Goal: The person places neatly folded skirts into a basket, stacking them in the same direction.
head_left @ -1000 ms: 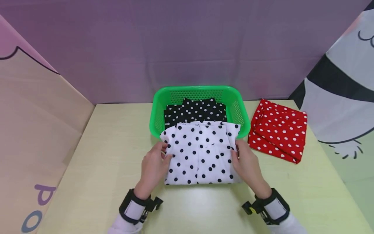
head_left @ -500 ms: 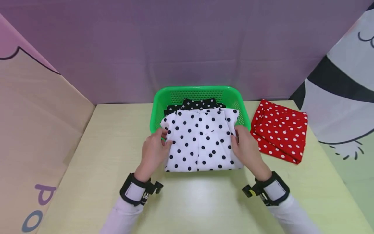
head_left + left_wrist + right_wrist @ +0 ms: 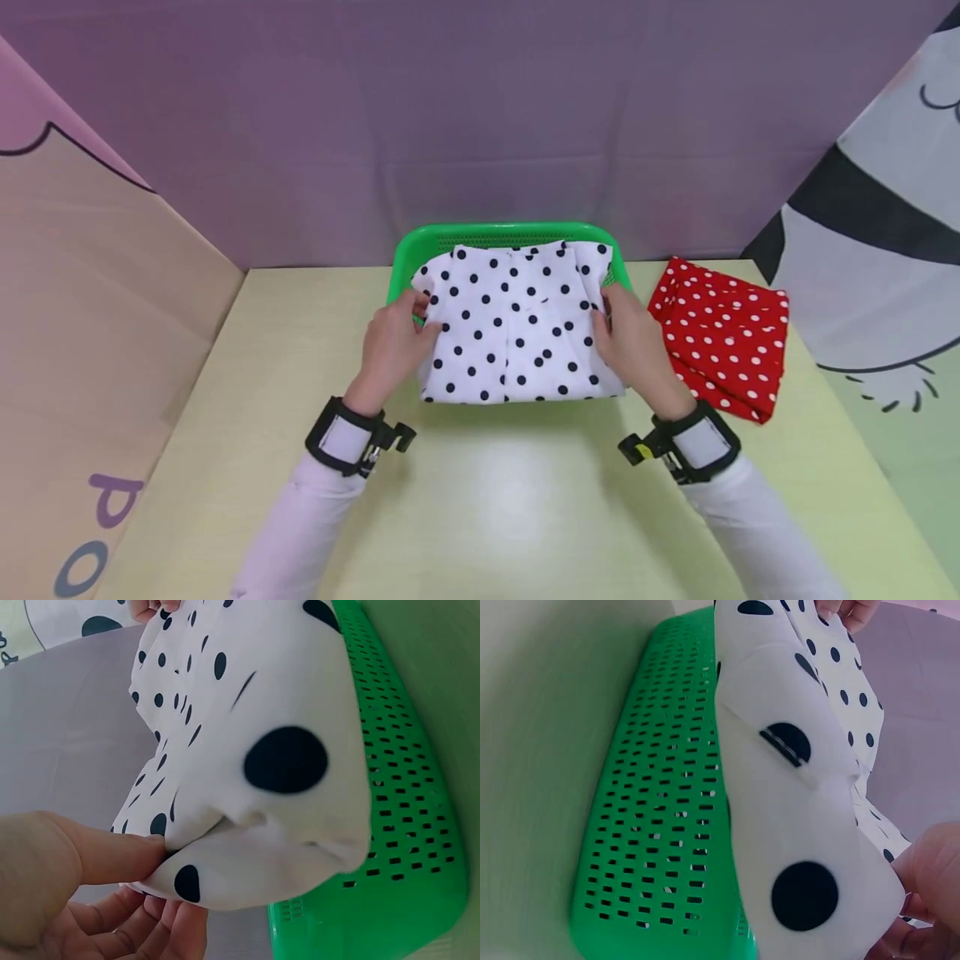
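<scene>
A folded white cloth with black dots (image 3: 517, 325) is held level over the green perforated basket (image 3: 510, 230), covering most of its opening. My left hand (image 3: 393, 342) pinches the cloth's left edge, thumb on top and fingers underneath, as the left wrist view shows on the cloth (image 3: 255, 750). At the opposite edge my right hand (image 3: 633, 346) pinches it the same way. In the right wrist view the cloth (image 3: 795, 817) stands above the basket's side wall (image 3: 660, 802). The black dotted cloth inside the basket is hidden now.
A folded red cloth with white dots (image 3: 723, 333) lies on the table (image 3: 495, 508) to the right of the basket. Behind the table hangs a purple backdrop (image 3: 487, 125). Printed panels (image 3: 90, 317) stand along both sides.
Both hands have moved away from the body, carrying the white dotted cloth farther over the basket. The black dotted cloth inside has gone out of sight beneath it.
</scene>
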### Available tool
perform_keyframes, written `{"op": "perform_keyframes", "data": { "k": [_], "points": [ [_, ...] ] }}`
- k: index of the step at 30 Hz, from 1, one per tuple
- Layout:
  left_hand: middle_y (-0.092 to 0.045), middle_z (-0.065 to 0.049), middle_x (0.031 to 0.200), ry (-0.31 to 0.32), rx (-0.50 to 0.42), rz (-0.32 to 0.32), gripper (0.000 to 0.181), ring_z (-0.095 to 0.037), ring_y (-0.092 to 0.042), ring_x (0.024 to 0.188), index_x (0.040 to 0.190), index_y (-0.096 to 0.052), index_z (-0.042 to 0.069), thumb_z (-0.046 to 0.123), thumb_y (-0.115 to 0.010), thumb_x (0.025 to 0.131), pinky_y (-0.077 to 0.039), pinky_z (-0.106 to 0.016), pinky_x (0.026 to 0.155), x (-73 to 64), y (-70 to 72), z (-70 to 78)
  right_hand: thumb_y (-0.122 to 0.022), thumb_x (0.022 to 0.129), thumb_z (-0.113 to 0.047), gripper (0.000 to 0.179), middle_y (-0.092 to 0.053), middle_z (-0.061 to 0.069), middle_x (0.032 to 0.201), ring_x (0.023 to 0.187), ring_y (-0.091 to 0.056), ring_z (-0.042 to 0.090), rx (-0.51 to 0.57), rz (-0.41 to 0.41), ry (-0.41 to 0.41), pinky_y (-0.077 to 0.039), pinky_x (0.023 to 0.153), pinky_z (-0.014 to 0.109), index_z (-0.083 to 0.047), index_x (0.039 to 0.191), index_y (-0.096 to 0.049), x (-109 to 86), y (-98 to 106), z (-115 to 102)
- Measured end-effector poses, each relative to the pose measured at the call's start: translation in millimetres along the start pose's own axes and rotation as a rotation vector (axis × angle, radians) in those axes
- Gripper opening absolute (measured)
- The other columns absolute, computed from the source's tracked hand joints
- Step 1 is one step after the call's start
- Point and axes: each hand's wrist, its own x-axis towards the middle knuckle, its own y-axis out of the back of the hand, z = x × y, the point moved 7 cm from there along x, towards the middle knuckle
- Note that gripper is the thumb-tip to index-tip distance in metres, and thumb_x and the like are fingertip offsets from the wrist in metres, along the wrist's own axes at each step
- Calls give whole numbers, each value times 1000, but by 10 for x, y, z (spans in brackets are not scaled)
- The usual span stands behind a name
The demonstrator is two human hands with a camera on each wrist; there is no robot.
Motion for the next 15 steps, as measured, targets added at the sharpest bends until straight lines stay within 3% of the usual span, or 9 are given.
{"op": "perform_keyframes", "data": {
  "k": [15],
  "points": [
    [-62,-8,96,55,37,-51,32,-24,-58,76,111,-56,4,18,-64,83,-46,-32,61,460,17,9,-52,91,-10,24,-51,18,88,73,-49,27,-2,-41,-56,-45,58,36,5,110,-47,432,-34,99]
  ]
}}
